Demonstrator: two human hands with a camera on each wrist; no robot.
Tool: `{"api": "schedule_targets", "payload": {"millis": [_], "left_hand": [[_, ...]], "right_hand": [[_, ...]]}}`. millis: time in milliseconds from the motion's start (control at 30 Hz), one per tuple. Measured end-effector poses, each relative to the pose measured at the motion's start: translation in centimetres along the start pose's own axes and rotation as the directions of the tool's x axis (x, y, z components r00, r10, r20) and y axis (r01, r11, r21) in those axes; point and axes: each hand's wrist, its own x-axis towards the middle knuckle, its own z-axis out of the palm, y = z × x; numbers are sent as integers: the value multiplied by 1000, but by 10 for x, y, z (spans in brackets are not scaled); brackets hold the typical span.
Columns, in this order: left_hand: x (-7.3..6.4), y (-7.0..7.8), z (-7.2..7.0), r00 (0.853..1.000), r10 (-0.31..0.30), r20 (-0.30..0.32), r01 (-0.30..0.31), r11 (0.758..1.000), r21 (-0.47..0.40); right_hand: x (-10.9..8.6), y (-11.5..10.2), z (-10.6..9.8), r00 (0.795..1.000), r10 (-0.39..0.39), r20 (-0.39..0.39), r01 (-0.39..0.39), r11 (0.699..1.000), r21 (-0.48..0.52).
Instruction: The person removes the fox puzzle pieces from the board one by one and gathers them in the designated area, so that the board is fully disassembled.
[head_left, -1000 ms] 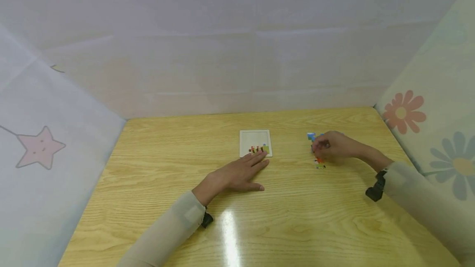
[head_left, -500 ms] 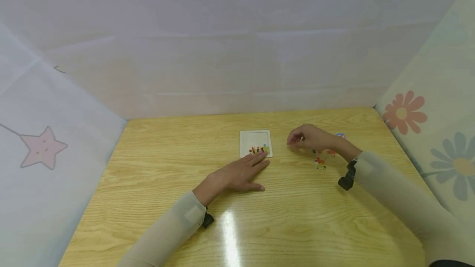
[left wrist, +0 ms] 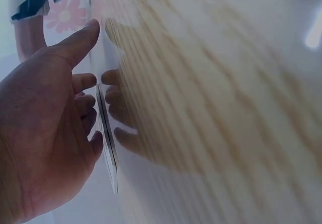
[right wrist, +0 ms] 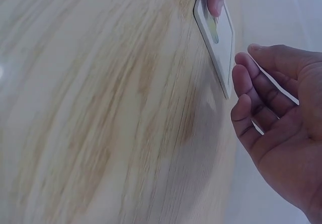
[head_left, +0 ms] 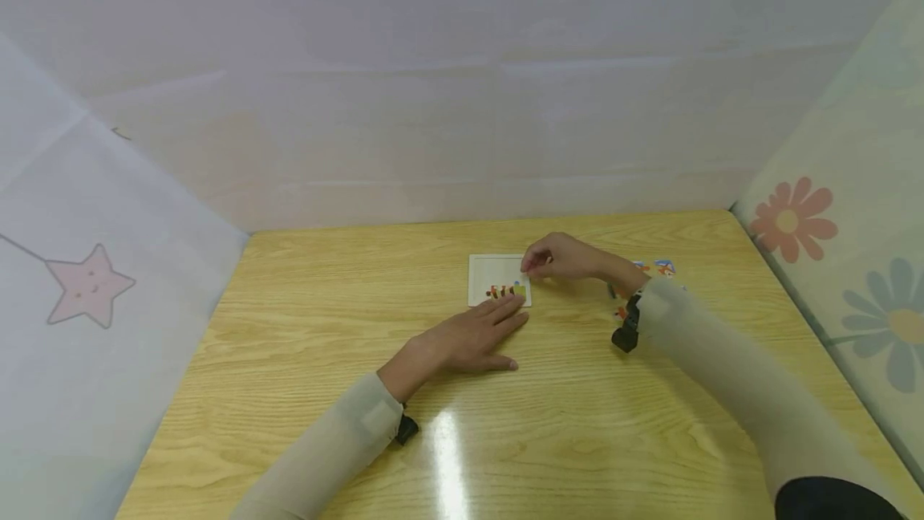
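A square white puzzle tray lies on the wooden table, with joined colourful puzzle pieces along its near edge. My left hand lies flat with its fingers outstretched, fingertips resting on those pieces and the tray's near edge. At the tray's right side is my right hand, thumb and forefinger brought together in a pinch. It appears to hold a small puzzle piece, which the fingers hide. In the right wrist view, the tray is just beyond the right fingertips.
Several loose puzzle pieces lie to the right, partly hidden by my right forearm. The wooden table is bounded by a pale cloth wall at the back and printed cloth on both sides.
My right hand has moved left from the loose pieces to the tray's right edge, fingers pinched. The left hand stays in place on the tray.
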Motion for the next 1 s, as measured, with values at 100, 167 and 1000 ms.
{"api": "schedule_targets", "payload": {"millis": [100, 167, 1000], "left_hand": [[1, 3, -1, 1000, 12, -6, -12, 1000, -6], [2, 4, -1, 1000, 17, -7, -17, 1000, -6], [4, 9, 1, 1000, -2, 11, 2, 1000, 2]], "right_hand": [[8, 1, 3, 1000, -5, 11, 5, 1000, 13], [13, 2, 5, 1000, -2, 18, 2, 1000, 18], [49, -2, 22, 996, -12, 86, 11, 1000, 14]]}}
